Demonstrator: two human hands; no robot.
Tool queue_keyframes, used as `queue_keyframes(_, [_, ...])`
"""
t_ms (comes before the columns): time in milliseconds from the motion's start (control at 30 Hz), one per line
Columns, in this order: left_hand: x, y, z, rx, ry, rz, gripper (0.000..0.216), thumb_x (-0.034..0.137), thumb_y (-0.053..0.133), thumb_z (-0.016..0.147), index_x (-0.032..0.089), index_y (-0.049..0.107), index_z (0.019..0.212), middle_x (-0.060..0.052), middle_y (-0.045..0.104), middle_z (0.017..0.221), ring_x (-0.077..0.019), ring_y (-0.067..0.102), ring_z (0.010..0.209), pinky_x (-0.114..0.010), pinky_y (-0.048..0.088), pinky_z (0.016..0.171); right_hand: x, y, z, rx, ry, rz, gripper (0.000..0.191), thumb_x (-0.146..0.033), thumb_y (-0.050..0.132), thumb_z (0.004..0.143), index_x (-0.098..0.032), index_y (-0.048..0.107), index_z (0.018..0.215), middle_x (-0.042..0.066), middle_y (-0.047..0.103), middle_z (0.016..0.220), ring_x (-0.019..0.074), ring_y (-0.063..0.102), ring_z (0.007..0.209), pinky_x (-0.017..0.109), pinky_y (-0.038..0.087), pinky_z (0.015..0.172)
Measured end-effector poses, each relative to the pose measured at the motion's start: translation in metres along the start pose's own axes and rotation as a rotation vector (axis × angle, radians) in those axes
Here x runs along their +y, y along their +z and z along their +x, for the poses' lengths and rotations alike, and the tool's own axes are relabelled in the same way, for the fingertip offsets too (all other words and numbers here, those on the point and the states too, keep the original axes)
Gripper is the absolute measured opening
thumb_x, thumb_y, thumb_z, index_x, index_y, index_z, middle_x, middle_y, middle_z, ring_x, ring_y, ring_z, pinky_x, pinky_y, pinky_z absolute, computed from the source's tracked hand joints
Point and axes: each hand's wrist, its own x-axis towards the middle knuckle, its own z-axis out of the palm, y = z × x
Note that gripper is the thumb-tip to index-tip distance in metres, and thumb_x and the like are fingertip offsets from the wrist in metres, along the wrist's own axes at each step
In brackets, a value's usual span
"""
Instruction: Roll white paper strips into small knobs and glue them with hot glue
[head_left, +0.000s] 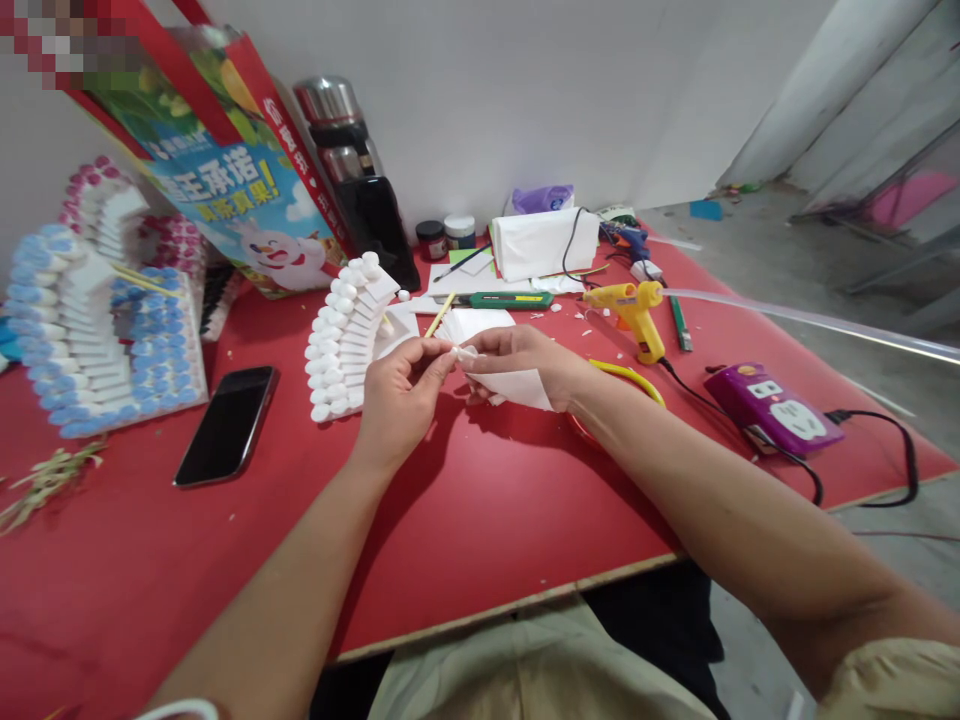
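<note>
Over the red table, the fingertips of my left hand (405,393) pinch one end of a small piece of white paper (469,353). My right hand (525,360) closes on the same paper from the other side. A flat white paper sheet (517,388) sticks out beneath its fingers. Just left of my hands stands a curved stepped model (343,340) of white card, edged with rounded white pieces. Behind my hands lie more white paper (476,322) and a thin yellow stick (440,315).
A yellow glue gun (634,312) and a purple power socket (780,408) with cords are at right. A green utility knife (510,300) and tissues (544,245) lie behind. At left are a phone (227,425), a blue-edged stepped model (97,335), a shopping bag (232,170) and a flask (337,110).
</note>
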Motion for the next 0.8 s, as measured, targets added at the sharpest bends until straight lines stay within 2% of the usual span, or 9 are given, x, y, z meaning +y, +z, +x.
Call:
queue_keyframes(100, [0.002, 0.001, -0.001, 0.041, -0.055, -0.016, 0.012, 0.028, 0.072, 0.087, 0.017, 0.075, 0.091, 0.000, 0.070, 0.074, -0.0118, 0.060, 0.064, -0.024, 0.050, 0.064, 0.002, 0.006, -0.001, 0.124, -0.098, -0.175, 0.036, -0.044, 0.086, 0.075, -0.018, 0.062, 0.081, 0.001, 0.067, 0.066, 0.0137, 0.062, 0.057, 0.025, 0.049, 0.053])
queue_keyframes(200, [0.003, 0.003, -0.002, 0.073, -0.054, -0.001, 0.012, 0.027, 0.073, 0.085, 0.017, 0.075, 0.091, -0.001, 0.071, 0.075, -0.0120, 0.060, 0.064, -0.024, 0.050, 0.063, 0.002, 0.015, -0.005, 0.256, -0.259, -0.420, 0.030, -0.041, 0.079, 0.080, -0.018, 0.060, 0.075, -0.001, 0.061, 0.063, 0.0112, 0.053, 0.057, 0.024, 0.040, 0.053])
queue_keyframes(300, [0.003, 0.003, -0.005, 0.097, 0.046, 0.085, 0.010, 0.026, 0.072, 0.087, 0.017, 0.075, 0.090, -0.002, 0.073, 0.080, -0.0139, 0.064, 0.070, -0.026, 0.052, 0.067, 0.003, 0.024, -0.010, 0.375, -0.356, -0.636, 0.027, -0.036, 0.070, 0.085, -0.018, 0.059, 0.068, -0.004, 0.050, 0.057, 0.0095, 0.040, 0.056, 0.025, 0.030, 0.052])
queue_keyframes(367, [0.002, 0.004, -0.006, 0.107, 0.168, 0.183, 0.009, 0.025, 0.069, 0.090, 0.018, 0.074, 0.089, -0.002, 0.073, 0.083, -0.0147, 0.065, 0.073, -0.027, 0.052, 0.070, 0.004, 0.027, -0.011, 0.401, -0.395, -0.708, 0.029, -0.034, 0.066, 0.087, -0.018, 0.057, 0.065, -0.004, 0.046, 0.057, 0.0094, 0.036, 0.056, 0.027, 0.028, 0.053])
queue_keyframes(500, [0.000, 0.005, -0.007, 0.120, 0.433, 0.382, 0.012, 0.020, 0.061, 0.095, 0.017, 0.071, 0.090, -0.004, 0.071, 0.084, -0.0158, 0.063, 0.076, -0.030, 0.050, 0.072, 0.006, 0.027, -0.010, 0.398, -0.456, -0.722, 0.028, -0.032, 0.063, 0.088, -0.018, 0.055, 0.065, -0.003, 0.046, 0.060, 0.0101, 0.036, 0.059, 0.027, 0.028, 0.056])
queue_keyframes(600, [-0.001, 0.007, -0.008, 0.120, 0.556, 0.449, 0.016, 0.019, 0.056, 0.098, 0.017, 0.072, 0.096, -0.007, 0.072, 0.089, -0.0182, 0.065, 0.082, -0.032, 0.051, 0.076, 0.007, 0.023, -0.008, 0.356, -0.444, -0.649, 0.029, -0.038, 0.064, 0.089, -0.018, 0.057, 0.070, -0.002, 0.051, 0.063, 0.0112, 0.042, 0.061, 0.027, 0.032, 0.057])
queue_keyframes(700, [-0.001, 0.009, -0.010, 0.118, 0.588, 0.433, 0.019, 0.018, 0.056, 0.098, 0.016, 0.074, 0.104, -0.011, 0.074, 0.100, -0.0206, 0.068, 0.093, -0.034, 0.053, 0.084, 0.009, 0.019, -0.006, 0.345, -0.413, -0.581, 0.033, -0.046, 0.067, 0.088, -0.018, 0.059, 0.073, 0.000, 0.056, 0.064, 0.0127, 0.047, 0.062, 0.027, 0.035, 0.058])
queue_keyframes(800, [-0.001, 0.008, -0.010, 0.104, 0.481, 0.280, 0.017, 0.017, 0.061, 0.096, 0.018, 0.076, 0.103, -0.009, 0.075, 0.100, -0.0190, 0.069, 0.091, -0.033, 0.055, 0.084, 0.009, 0.016, -0.006, 0.332, -0.401, -0.571, 0.032, -0.047, 0.067, 0.089, -0.018, 0.061, 0.076, 0.000, 0.059, 0.064, 0.0130, 0.050, 0.060, 0.027, 0.036, 0.057])
